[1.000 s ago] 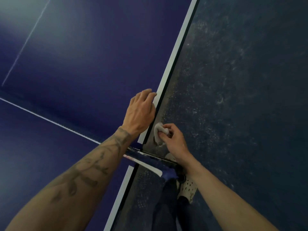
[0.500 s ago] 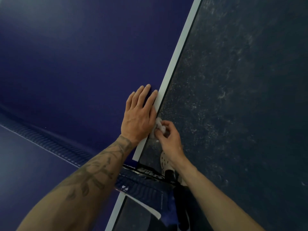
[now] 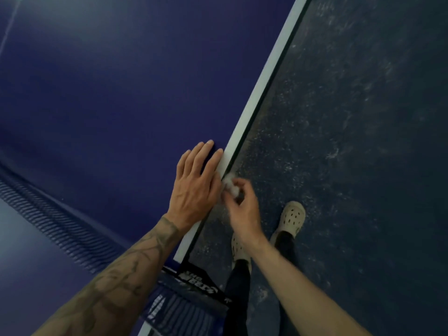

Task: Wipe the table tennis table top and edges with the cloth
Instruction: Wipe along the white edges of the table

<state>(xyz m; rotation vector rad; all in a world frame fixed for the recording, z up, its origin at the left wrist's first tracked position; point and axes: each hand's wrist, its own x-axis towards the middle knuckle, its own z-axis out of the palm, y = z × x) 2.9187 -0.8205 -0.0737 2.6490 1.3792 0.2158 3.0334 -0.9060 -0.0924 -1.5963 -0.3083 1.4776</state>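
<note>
Two small changes are to be noted against a second ago. At the left, the net (image 3: pixel 55 214) is now seen stretched across the blue bench (image 3: pixel 121 93). Its clamp (image 3: pixel 198 282) has dropped towards the bottom of the view, so the work has been carried along the side, away from the net post. The left hand (image 3: pixel 196 187), earlier curled over the rim, is now laid flat on the top. Its fingers (image 3: pixel 206 156) are straight and close together, with the forefinger at the white border line (image 3: pixel 266 76). Just beside it, the cloth (image 3: pixel 229 184) is bunched small and pinched by the fingertips of the right hand (image 3: pixel 242 209). It is held against the bench's side edge, below the top surface. Pale clogs (image 3: pixel 292 217) are seen on the speckled floor (image 3: pixel 363 141) at the right. It is judged that the edge is being wiped in short stretches, with much of it farther on not yet reached. How much of the top has been done cannot be told.
</note>
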